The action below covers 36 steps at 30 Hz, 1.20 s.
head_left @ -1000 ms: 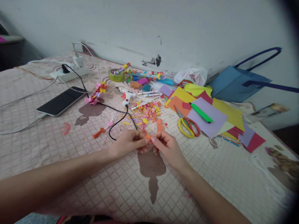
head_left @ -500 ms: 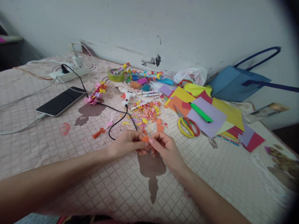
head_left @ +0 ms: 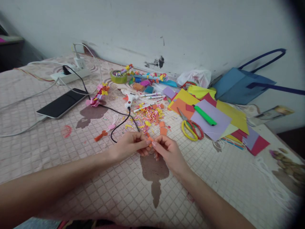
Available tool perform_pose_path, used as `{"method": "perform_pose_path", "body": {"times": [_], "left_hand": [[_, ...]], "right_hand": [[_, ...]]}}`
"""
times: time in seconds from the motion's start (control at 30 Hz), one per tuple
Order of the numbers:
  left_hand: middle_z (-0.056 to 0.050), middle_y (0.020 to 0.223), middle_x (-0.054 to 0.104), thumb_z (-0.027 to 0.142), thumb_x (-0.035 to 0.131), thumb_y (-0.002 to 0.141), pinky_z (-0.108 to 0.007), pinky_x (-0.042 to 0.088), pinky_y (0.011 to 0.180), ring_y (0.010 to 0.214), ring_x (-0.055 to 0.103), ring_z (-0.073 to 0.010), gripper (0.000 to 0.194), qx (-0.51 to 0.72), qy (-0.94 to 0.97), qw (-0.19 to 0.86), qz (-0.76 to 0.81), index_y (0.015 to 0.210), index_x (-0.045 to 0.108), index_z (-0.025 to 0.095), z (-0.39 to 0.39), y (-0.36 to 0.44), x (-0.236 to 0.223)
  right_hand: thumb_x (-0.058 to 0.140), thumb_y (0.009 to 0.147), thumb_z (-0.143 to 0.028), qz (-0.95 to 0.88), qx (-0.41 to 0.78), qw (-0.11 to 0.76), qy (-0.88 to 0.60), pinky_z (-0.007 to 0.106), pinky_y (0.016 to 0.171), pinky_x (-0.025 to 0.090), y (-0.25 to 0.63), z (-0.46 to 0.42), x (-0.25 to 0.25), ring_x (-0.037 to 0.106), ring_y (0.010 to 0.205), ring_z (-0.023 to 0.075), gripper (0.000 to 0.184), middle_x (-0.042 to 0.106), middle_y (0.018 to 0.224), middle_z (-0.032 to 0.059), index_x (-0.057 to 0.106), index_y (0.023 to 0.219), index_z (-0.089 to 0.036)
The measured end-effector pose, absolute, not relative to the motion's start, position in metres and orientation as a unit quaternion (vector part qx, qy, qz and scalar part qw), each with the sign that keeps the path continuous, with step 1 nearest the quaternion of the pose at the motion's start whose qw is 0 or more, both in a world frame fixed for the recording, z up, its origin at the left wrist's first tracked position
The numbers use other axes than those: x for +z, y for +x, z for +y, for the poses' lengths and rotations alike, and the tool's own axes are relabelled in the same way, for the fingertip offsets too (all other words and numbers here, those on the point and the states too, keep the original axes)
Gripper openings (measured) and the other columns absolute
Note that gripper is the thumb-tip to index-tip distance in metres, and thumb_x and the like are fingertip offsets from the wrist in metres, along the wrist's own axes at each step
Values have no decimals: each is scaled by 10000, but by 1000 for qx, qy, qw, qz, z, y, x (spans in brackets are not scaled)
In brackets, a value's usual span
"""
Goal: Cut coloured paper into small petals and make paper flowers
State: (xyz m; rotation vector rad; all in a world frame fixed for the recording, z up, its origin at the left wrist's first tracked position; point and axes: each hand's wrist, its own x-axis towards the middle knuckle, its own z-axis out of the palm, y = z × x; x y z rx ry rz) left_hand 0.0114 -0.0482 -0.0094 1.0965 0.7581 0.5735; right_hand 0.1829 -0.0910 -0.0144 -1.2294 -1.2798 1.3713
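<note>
Between the fingertips of both hands is a small piece of orange paper [head_left: 150, 140]. My left hand [head_left: 133, 143] pinches its left side, thumb on top. My right hand [head_left: 168, 148] grips the right side between thumb and forefinger. Just beyond the fingers lie orange paper scraps [head_left: 163, 128] and a heap of shredded coloured paper [head_left: 151, 114]. A white glue gun [head_left: 130, 98] rests behind them, its black cord looping toward my left hand. To the right are scissors [head_left: 190, 127] with yellow and red handles, their blades pointing away.
Coloured paper sheets [head_left: 211, 119] with a green cutter [head_left: 205, 115] lie on the right, a blue bag [head_left: 243, 84] behind them. A tablet-like black device [head_left: 62, 103] and a power strip [head_left: 71, 74] sit at left. A roll of tape [head_left: 118, 77] stands near the wall.
The fingers shift slightly around the orange paper, and its angle changes. Both hands keep hold of it in nearly the same place. Everything else on the table stays put.
</note>
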Motion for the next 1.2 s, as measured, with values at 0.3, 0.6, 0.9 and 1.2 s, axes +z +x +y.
{"method": "perform_pose_path", "body": {"times": [0.3,0.6,0.9,1.2], "left_hand": [[-19,677,672,342,687,750,-224,497,587,568,615,-91,255,250,518,738,352,737,601,102,-47,11,-9],[-5,656,663,333,677,753,-206,473,590,572,603,-82,240,268,490,739,378,738,570,118,-49,14,-8],[-9,638,654,368,650,768,-217,485,570,547,601,-93,264,226,539,712,389,707,573,123,-47,11,-6],[-18,665,662,384,616,789,-244,517,596,581,627,-111,271,199,577,693,383,733,566,123,-47,14,-11]], "right_hand": [[580,840,-398,-513,553,433,-493,203,433,410,184,-89,-16,475,462,79,224,533,593,-45,548,755,-193],[560,846,-423,-529,555,409,-495,199,439,401,182,-90,-15,463,451,75,259,504,564,-54,525,736,-191],[564,825,-332,-638,212,404,-621,244,512,400,240,-56,-6,498,529,111,166,570,659,-10,547,741,-189],[643,728,-275,-691,138,296,-644,300,635,440,248,-42,-29,550,664,160,168,589,800,19,576,860,-198]]}}
